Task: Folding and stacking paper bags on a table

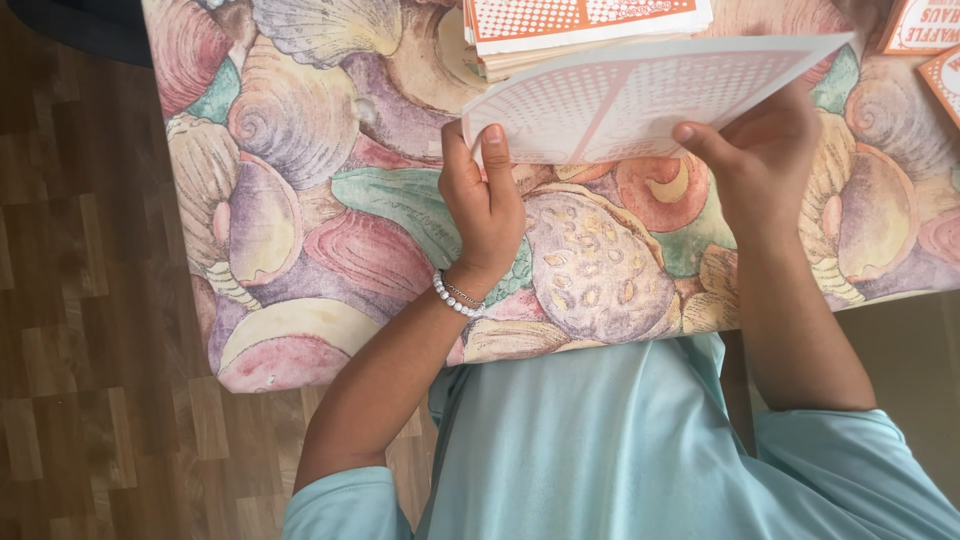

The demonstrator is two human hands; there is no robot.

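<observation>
Both hands are up over the counter, gripping one flat sheet of card between them. Her left hand pinches the sheet's near left corner, thumb and forefinger laid along its underside, a beaded bracelet and a thin chain at the wrist. Opposite it, the right hand holds the near right edge, thumb pressed on the face turned toward the person and the other fingers curled behind. That card sheet is pale, with a faint dotted pattern and thin lines showing through (the printed side seems to face away), and it is lifted clear of the cloth, tilted, its far edge over a stack of like sheets printed in orange and white. More orange pieces lie at the far right corner. A cloth patterned with large shells in pink, purple and green covers the counter. Nearer, a light blue shirt fills the bottom of the view, and wood-look flooring runs along the left.
</observation>
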